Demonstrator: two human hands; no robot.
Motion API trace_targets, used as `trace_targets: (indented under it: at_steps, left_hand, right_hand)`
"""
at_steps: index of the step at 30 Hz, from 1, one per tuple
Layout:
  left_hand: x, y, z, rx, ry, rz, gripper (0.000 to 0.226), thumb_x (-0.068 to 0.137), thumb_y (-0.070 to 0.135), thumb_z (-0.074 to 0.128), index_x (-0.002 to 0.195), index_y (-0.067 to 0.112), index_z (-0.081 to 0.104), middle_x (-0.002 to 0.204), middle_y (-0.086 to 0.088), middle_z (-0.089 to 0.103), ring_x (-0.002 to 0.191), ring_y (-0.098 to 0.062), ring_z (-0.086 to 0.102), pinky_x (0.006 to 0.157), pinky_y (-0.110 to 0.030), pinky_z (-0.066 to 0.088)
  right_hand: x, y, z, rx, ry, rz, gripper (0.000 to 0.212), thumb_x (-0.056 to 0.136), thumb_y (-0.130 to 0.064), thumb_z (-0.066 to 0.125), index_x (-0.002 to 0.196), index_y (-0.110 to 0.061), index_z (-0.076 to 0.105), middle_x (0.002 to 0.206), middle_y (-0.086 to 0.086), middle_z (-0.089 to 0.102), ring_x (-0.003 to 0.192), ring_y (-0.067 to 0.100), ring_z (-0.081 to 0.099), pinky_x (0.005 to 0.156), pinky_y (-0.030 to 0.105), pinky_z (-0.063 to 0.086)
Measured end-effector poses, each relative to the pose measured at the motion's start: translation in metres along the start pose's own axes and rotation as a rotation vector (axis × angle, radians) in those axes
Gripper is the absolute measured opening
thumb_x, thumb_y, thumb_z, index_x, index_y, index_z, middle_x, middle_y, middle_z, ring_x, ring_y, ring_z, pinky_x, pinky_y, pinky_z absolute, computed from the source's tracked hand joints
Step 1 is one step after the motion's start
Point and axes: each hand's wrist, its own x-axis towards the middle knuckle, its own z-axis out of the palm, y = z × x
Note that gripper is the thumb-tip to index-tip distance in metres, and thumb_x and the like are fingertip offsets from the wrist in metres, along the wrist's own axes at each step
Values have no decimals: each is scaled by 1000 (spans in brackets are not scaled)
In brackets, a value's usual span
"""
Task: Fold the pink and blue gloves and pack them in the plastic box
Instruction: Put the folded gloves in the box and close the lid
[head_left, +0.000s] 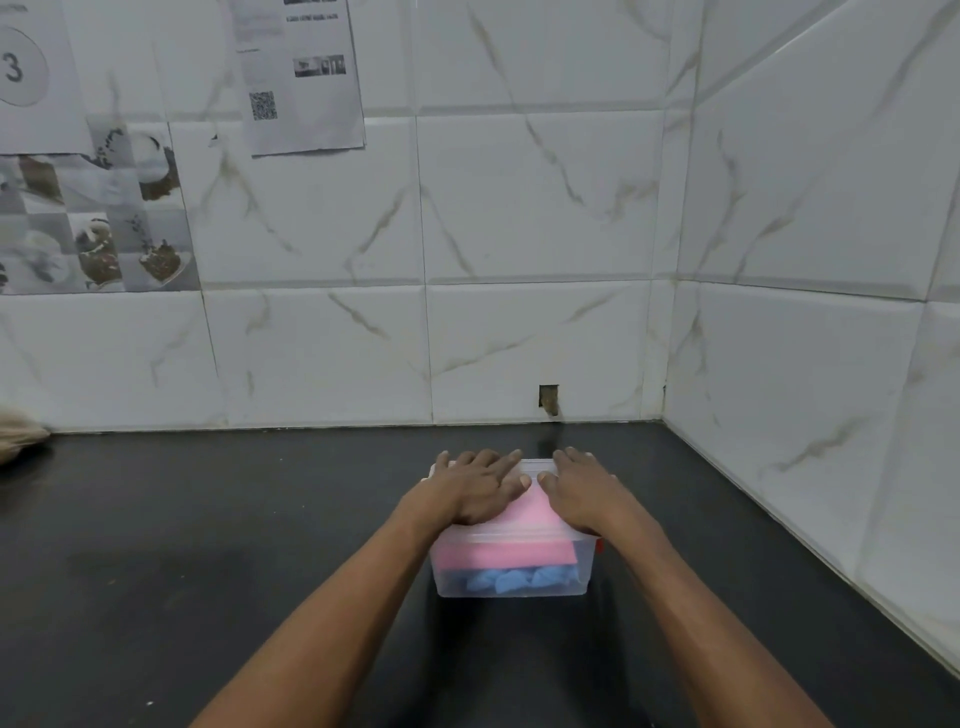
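Clear rectangular plastic box (511, 574) stands on the black worktop (208, 545), pink gloves (501, 553) above blue gloves (511, 579) inside. Left hand (475, 491) and right hand (579, 493): grip spread flat on its lid.

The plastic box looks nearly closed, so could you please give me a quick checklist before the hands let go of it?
1. Pink gloves inside the plastic box: ok.
2. Blue gloves inside, under the pink: ok.
3. Lid on the box: ok.
4. Lid latched all round: cannot tell.
5. Left hand and right hand flat on the lid: ok.
6. Box resting flat on the black countertop: ok.
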Motion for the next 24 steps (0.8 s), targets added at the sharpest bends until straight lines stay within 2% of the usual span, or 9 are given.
trace_targets:
  at_steps: [4,6,8,10,11,13,15,18,24]
  left_hand:
    - [2,11,4,-38,21,-48,60,100,55,12,155,35,2,163,1,16,150,-26,11,116,-62,-5]
    - [2,11,5,-50,35,-61,59,100,53,13,155,35,3,163,-1,16,150,-26,12,117,-61,-4]
    - [1,12,4,-45,42,-87,59,100,53,14,155,35,4,163,-6,17,150,-27,12,118,-59,-2]
    - [0,13,3,-42,45,-108,59,101,53,14,155,34,5,162,-9,17,149,-29,13,119,-58,-1]
    - [-1,13,2,-41,50,-120,59,101,52,14,156,33,5,162,-10,17,149,-29,13,119,-58,0]
    - [-3,13,2,-38,59,-142,59,101,51,14,156,32,5,162,-11,17,149,-30,13,119,-58,0]
    - [-4,13,2,-42,61,-148,59,101,52,14,156,33,5,161,-11,18,149,-30,13,118,-59,0]
    - [-3,13,3,-42,61,-139,58,101,53,14,155,35,6,161,-11,19,149,-30,13,118,-59,-1]
    - [-2,11,5,-47,67,-143,58,100,53,13,155,34,6,160,-12,19,149,-31,13,117,-60,-1]
  right_hand:
    - [-2,0,1,167,15,55,60,103,-38,32,152,-7,16,160,14,13,147,30,17,117,42,22]
    - [-4,0,2,318,83,238,59,102,-39,34,148,-4,24,152,21,28,131,33,42,99,40,41]
    - [-10,0,1,404,150,390,51,101,-39,32,132,-1,46,122,18,55,101,27,58,76,33,44]
    - [-14,-1,-1,389,175,436,47,101,-38,30,112,-3,60,91,8,60,77,19,58,65,29,43]
    - [-16,-2,-3,390,171,447,46,100,-36,30,107,-3,61,86,8,59,73,17,56,62,29,45]
    - [-16,-5,-5,442,129,445,43,99,-34,29,105,-4,60,94,11,61,82,22,60,74,34,53]
    - [-17,-5,-6,566,105,458,45,98,-37,28,108,-5,58,103,12,62,94,25,61,89,40,53]
    - [-19,-2,-5,773,29,521,46,96,-44,28,107,-10,57,103,13,64,92,26,63,84,39,55]
    - [-17,-3,-3,721,54,499,48,96,-40,30,116,-7,58,113,15,63,102,28,61,86,38,49]
